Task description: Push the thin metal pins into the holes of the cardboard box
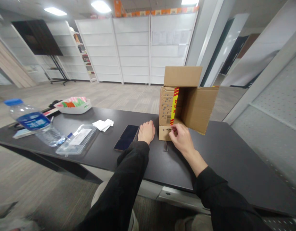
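An opened cardboard box (196, 102) stands on the dark table, its opening turned toward me. Small round metal heads dot its left flap (165, 106), and a short row of them crosses the bottom flap (163, 134). Under that flap, several thin metal shafts (165, 146) point down. My right hand (182, 138) is at the bottom flap's right part, thumb and fingertips pinched together; whatever is between them is too small to make out. My left hand (147, 131) rests palm down on the table, left of the box, fingers curled and their undersides hidden. Beside it lies a phone (126, 138).
Left on the table (234, 160) are a clear plastic case (78, 139), white tissues (103, 125), a leaning water bottle (37, 123) with a blue cap, and a white basket (74, 108) of colourful packets. White shelving (131, 48) lines the back; a perforated panel (280, 106) stands right.
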Demonstrator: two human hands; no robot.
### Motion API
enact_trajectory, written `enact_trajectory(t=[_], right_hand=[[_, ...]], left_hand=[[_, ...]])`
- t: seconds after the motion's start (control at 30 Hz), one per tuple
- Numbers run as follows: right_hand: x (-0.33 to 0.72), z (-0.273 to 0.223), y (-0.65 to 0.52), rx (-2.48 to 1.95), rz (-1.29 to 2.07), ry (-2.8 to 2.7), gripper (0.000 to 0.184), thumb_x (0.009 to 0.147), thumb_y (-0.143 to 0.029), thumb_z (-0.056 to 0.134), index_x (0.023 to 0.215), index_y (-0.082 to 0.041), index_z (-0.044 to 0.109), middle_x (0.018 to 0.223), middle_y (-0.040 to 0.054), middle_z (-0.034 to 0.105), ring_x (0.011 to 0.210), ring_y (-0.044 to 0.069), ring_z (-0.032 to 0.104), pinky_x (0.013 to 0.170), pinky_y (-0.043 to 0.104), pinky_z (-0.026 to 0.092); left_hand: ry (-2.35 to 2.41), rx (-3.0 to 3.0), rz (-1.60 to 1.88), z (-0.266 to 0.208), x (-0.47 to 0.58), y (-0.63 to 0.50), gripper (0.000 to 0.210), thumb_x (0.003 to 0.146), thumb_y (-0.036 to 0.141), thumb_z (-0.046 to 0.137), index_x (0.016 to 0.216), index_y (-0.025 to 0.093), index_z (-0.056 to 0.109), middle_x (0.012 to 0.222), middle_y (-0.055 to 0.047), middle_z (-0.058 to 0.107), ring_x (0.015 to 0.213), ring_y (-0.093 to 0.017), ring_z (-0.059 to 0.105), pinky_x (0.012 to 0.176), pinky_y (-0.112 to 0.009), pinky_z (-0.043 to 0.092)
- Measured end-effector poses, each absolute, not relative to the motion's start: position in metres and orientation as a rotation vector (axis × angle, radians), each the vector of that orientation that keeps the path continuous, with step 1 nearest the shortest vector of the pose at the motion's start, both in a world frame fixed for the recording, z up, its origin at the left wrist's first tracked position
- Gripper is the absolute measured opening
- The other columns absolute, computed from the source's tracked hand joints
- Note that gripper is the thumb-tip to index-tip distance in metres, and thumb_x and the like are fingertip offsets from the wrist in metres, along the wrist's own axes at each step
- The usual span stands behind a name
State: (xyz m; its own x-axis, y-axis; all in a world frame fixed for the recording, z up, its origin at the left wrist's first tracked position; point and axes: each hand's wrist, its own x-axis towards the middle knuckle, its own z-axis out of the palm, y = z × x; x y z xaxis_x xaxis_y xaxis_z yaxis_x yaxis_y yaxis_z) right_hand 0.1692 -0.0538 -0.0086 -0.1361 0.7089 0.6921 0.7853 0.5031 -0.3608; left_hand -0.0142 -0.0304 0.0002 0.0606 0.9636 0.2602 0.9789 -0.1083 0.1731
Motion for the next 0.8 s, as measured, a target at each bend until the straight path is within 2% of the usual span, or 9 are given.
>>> enact_trajectory(t=[0.27,0.8], right_hand=[[0.169,-0.008,-0.055,-1.208,-0.137,-1.897,0.013,0.087,-0.02,0.051,0.085,-0.019,0.064,0.083,0.0067,0.067,0.074,0.021,0.059,0.078,0.036,0.044],[0.176,0.006,-0.067,-1.118,0.029,-1.775,0.011,0.082,-0.018,0.053,0.079,-0.02,0.064,0.077,0.004,0.066,0.066,0.018,0.058,0.066,0.031,0.044]], left_hand=[[-2.054,-2.254,-0.49,-0.001,-0.014,-0.03,0.024,0.104,0.025,0.036,0.109,0.017,0.058,0.11,-0.011,0.068,0.106,-0.025,0.063,0.089,-0.036,0.043],[-2.048,-2.253,-0.498,-0.002,-0.015,-0.029,0.024,0.104,0.024,0.036,0.109,0.017,0.058,0.109,-0.011,0.068,0.106,-0.025,0.063,0.089,-0.037,0.043]])
